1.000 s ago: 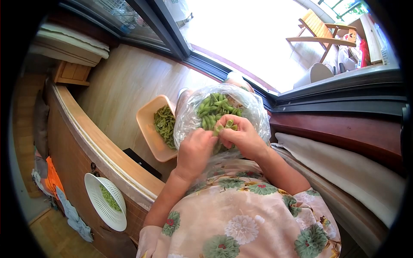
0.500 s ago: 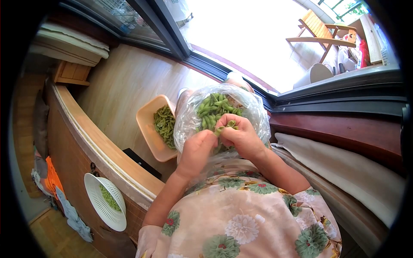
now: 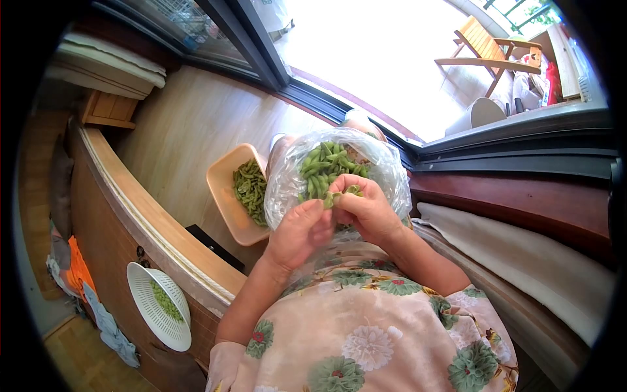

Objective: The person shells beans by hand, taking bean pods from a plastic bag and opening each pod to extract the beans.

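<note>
A clear plastic bag lies on the lap with green bean pods in it. Over its near side my right hand is closed on several green pods. My left hand is beside it, thumb and fingers pinched at the end of a pod that sticks out toward it. Whether anything small sits between the left fingertips is hidden. To the left, a peach-coloured bin holds a heap of green pods or shells. A white colander with shelled green beans rests further left.
A long wooden bench seat curves along the left. Dark sliding-door frames cross the top, and outside them stands a wooden chair. Grey cushioning runs along the right. Orange and blue cloths lie at far left.
My left hand has turned slightly, its lower fingers loosening and showing more. My right hand stays nearly in place with the pods.
</note>
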### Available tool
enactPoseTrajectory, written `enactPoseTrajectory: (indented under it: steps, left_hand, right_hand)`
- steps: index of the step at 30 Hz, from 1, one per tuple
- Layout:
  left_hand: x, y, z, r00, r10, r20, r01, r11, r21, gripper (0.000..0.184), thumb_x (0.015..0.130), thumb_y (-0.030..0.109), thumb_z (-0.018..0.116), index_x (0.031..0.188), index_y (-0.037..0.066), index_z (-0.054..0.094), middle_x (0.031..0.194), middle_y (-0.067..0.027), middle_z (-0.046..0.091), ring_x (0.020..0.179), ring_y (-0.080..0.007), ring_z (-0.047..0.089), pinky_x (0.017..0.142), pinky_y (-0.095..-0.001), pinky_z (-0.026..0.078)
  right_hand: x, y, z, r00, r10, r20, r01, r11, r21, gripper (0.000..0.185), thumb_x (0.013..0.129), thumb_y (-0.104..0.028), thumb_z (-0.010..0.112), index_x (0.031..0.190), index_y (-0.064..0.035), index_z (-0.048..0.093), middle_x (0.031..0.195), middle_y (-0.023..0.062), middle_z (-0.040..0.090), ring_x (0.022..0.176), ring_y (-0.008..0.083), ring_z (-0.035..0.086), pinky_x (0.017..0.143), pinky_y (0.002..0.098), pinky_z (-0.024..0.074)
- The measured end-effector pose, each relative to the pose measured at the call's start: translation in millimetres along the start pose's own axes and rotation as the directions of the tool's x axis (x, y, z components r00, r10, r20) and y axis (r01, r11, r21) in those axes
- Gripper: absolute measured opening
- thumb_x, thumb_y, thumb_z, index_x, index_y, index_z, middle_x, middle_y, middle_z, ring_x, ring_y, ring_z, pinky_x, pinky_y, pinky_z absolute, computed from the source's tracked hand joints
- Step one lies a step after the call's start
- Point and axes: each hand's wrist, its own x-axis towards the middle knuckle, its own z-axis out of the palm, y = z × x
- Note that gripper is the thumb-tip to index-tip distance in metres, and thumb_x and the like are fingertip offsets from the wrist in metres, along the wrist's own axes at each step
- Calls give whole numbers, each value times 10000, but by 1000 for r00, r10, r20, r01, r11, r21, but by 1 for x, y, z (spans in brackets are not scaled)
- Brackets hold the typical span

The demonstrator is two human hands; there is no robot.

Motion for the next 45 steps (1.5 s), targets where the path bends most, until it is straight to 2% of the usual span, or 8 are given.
enactPoseTrajectory:
  steps: [5, 9, 14, 17, 24, 27, 35, 45]
  left_hand:
    - [-2, 2, -4, 981, 161, -109, -79, 841, 536, 290, 971, 257, 479, 824, 36, 597, 695, 39, 503, 665, -54, 458, 597, -210, 377]
    - [-3, 2, -1, 920, 393, 16, -226, 496, 839, 217, 926, 204, 539, 833, 19, 602, 715, -56, 552, 673, -175, 542, 613, -291, 429]
    - [-7, 12, 16, 849, 508, 145, -235, 118, 965, 114, 870, 124, 587, 842, 14, 603, 790, -166, 574, 728, -357, 560, 649, -389, 456]
    - [-6, 12, 12, 798, 540, 268, -339, 34, 940, 123, 900, 118, 563, 860, 7, 595, 760, -120, 571, 685, -236, 560, 615, -326, 431]
    - [-5, 9, 5, 852, 506, 137, -267, 194, 944, 239, 951, 192, 484, 861, -3, 591, 762, -146, 582, 708, -254, 570, 666, -344, 439]
    - [-6, 11, 7, 884, 462, 70, -228, 295, 928, 190, 928, 144, 495, 851, -15, 565, 790, -202, 557, 749, -372, 553, 662, -396, 434]
    - [-2, 3, -17, 930, 368, 21, -235, 550, 801, 235, 961, 188, 526, 814, 13, 584, 740, 23, 549, 674, -60, 488, 610, -207, 391]
    - [-5, 2, -7, 952, 299, -73, -196, 772, 605, 283, 978, 271, 485, 835, 53, 594, 713, 42, 522, 613, -33, 420, 558, -192, 336]
  right_hand:
    - [-2, -4, 2, 1000, 4, 8, -4, 999, -43, 100, 789, -46, 520, 878, -34, 564, 682, -14, 524, 559, 46, 433, 497, 194, 314]
    - [0, -2, -4, 1000, 7, 18, -3, 986, -169, 97, 773, -55, 516, 843, -31, 579, 671, -14, 519, 573, 49, 437, 505, 199, 323]
    - [-3, -3, -4, 998, -56, -20, 49, 960, -276, 71, 764, -80, 532, 787, -39, 586, 670, -28, 520, 610, 41, 451, 533, 206, 351]
    - [-3, -1, -4, 999, -37, -22, 30, 962, -271, 66, 782, -89, 550, 816, -50, 591, 673, -35, 518, 619, 28, 451, 534, 200, 351]
    - [-6, -2, -2, 987, -158, 18, 152, 904, -400, 94, 789, -92, 568, 840, -13, 573, 779, -10, 550, 761, 64, 516, 679, 228, 443]
    - [-6, 1, -3, 984, -167, 59, 177, 909, -377, 93, 817, -109, 572, 869, -33, 589, 795, -26, 532, 747, 45, 493, 653, 205, 413]
    - [-3, 1, -9, 978, -88, 191, 137, 956, -260, 134, 866, -164, 619, 941, -57, 587, 854, -35, 557, 782, 33, 500, 689, 187, 411]
    - [0, -2, -15, 934, -126, 335, 237, 920, -314, 134, 889, -155, 637, 938, -42, 585, 877, -24, 579, 832, 52, 521, 739, 213, 433]
